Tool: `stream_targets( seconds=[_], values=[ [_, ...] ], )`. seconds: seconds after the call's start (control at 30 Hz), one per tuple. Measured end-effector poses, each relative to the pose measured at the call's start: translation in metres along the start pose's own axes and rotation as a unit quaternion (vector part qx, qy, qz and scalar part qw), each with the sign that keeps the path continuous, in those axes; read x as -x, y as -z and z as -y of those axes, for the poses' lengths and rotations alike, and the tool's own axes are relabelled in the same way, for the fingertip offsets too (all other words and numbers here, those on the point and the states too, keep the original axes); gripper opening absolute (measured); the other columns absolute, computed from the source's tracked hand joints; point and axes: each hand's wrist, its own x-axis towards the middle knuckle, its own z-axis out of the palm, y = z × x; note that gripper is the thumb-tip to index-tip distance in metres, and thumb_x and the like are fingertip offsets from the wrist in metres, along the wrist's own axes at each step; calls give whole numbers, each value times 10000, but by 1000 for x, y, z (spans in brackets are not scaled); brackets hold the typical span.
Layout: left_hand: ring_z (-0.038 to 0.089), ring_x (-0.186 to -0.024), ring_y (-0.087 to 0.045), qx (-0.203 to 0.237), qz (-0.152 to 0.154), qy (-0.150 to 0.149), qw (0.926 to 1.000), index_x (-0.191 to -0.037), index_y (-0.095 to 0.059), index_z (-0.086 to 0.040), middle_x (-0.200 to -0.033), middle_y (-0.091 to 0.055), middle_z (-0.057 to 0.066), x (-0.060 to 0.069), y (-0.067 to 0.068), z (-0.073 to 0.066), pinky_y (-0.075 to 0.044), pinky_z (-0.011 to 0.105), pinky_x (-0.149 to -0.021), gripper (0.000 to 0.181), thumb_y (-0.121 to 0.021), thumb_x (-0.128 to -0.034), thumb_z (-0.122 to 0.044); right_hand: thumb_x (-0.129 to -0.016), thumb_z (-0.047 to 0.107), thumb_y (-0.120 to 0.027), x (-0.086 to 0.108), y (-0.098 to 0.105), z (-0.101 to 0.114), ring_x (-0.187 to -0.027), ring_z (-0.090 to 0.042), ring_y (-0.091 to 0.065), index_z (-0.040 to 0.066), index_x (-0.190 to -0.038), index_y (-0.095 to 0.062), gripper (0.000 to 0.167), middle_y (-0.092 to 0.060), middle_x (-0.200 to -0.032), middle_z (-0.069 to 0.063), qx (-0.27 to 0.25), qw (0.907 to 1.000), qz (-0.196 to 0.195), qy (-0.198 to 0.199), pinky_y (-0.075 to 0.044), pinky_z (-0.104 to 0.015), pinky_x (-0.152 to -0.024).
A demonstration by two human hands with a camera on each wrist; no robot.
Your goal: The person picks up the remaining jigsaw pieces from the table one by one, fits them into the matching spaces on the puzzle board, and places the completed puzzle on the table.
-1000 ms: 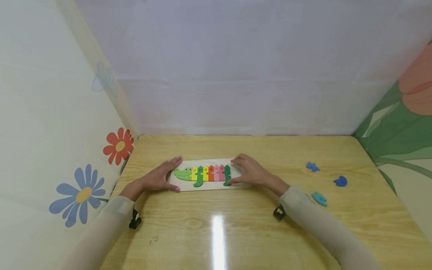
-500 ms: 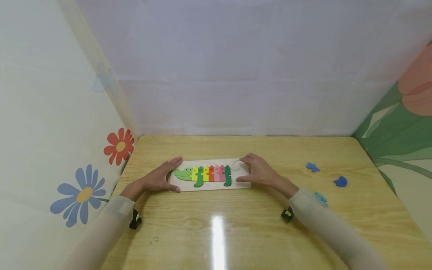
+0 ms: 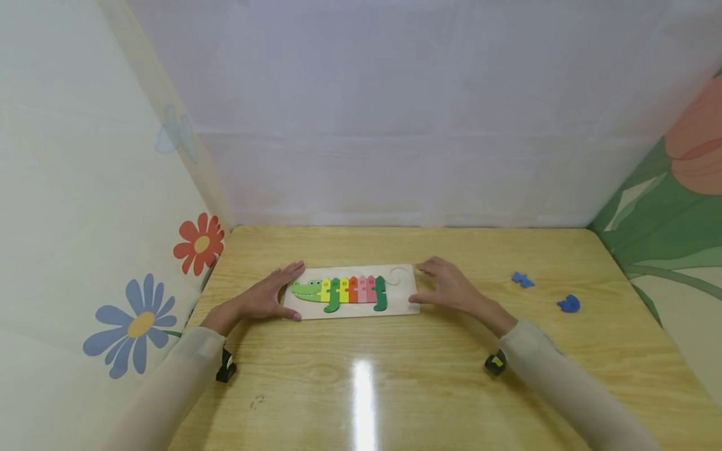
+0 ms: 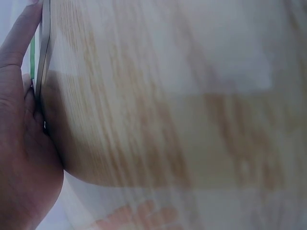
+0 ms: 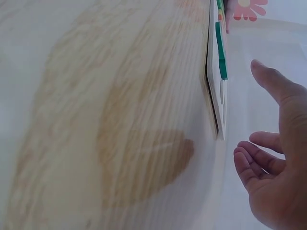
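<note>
The left hand [image 3: 262,295] grips the puzzle board [image 3: 402,305]; the released right hand [image 3: 449,289] has drawn back, baring an unfilled outline [image 3: 402,276] beside it.

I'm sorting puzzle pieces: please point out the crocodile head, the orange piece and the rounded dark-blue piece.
Crocodile head [image 3: 306,290], head view: on the green snout.
Orange piece [image 3: 353,292], head view: on the middle of its body.
Rounded dark-blue piece [image 3: 571,304], head view: on the middle of its upper face.
</note>
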Motion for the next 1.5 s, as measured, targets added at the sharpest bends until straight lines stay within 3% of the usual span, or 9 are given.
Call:
stream_targets(
  seconds=[1.03, 1.5],
  values=[
    [356, -1641, -101, 15, -5, -78, 10000, -1694, -208, -70, -1781, -135, 117, 0, 0, 0, -72, 613, -1309, 1214, -886, -810, -553, -805, 430, -915, 42, 26, -31, -1087, -388, -677, -107, -1332, -656, 795, -692, -1224, -240, 355, 9986, -211, -341, -585, -555, -951],
    [359, -1641, -96, 45, 8, -70, 10000, -1695, -209, -73, -1783, -126, 117, 1, 1, -1, -64, 608, -1311, 1209, -886, -812, -545, -808, 413, -926, 61, 42, -42, -1089, -415, -685, -110, -1354, -633, 811, -681, -1234, -261, 232, 9955, -367, -840, -590, -575, -926]
  ],
)
